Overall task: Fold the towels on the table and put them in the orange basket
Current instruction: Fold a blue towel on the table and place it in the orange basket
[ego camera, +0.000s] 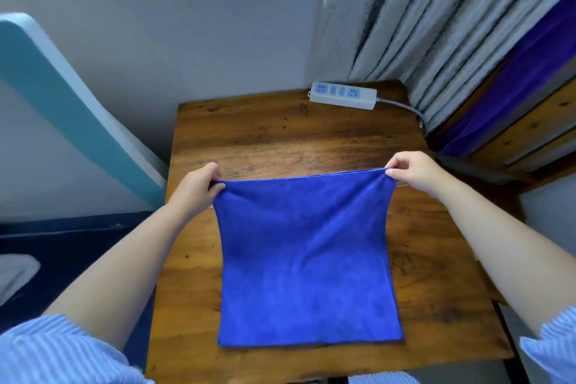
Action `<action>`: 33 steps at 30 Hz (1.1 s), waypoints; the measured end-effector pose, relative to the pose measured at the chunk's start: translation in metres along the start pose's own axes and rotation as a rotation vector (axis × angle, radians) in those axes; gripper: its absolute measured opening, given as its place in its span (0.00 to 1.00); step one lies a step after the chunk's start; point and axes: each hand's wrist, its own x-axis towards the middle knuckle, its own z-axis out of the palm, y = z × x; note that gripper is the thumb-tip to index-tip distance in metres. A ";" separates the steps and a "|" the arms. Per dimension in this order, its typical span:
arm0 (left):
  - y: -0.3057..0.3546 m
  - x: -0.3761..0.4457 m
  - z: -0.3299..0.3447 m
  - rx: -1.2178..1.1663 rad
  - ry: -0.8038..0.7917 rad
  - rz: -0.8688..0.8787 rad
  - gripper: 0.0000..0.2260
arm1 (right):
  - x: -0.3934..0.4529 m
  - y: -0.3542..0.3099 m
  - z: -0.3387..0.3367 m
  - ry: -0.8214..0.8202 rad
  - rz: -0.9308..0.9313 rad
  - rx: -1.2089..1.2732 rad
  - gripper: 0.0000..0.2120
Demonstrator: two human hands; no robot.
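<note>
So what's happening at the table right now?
A person is folding a blue towel on the wooden table. The left hand and right hand each pinch a far corner of it, lifted off the table, while the near edge lies flat. A power strip sits at the table's far edge. More blue cloth hangs on the wooden rack at right. No orange basket is in view.

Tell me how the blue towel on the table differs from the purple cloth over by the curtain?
The blue towel lies spread on the wooden table, its far corners pinched by the left hand and right hand; the purple cloth hangs draped over a wooden shelf at the right, untouched. The blue towel shows whole; the purple cloth runs out of view. The towel is brighter blue, the cloth more violet. Both look like soft plain fabric.
</note>
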 end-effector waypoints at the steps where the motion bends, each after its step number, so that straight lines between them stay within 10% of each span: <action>1: 0.002 -0.004 -0.004 0.062 -0.018 0.038 0.08 | -0.006 -0.003 -0.002 0.014 -0.023 -0.021 0.15; 13: 0.045 -0.048 -0.080 0.668 -0.146 0.155 0.08 | -0.076 -0.082 -0.034 0.068 -0.183 -0.694 0.12; 20: 0.077 -0.065 -0.149 0.473 0.291 0.047 0.10 | -0.102 -0.149 -0.061 0.477 -0.078 -0.622 0.14; 26: 0.074 -0.091 -0.171 0.313 0.856 0.352 0.08 | -0.131 -0.142 -0.070 0.958 -0.713 -0.485 0.07; 30: 0.069 -0.095 -0.155 0.656 0.376 0.111 0.11 | -0.125 -0.131 -0.059 0.584 -0.273 -0.752 0.12; 33: 0.067 -0.092 -0.153 0.424 0.451 0.038 0.08 | -0.123 -0.142 -0.055 0.675 -0.313 -0.576 0.12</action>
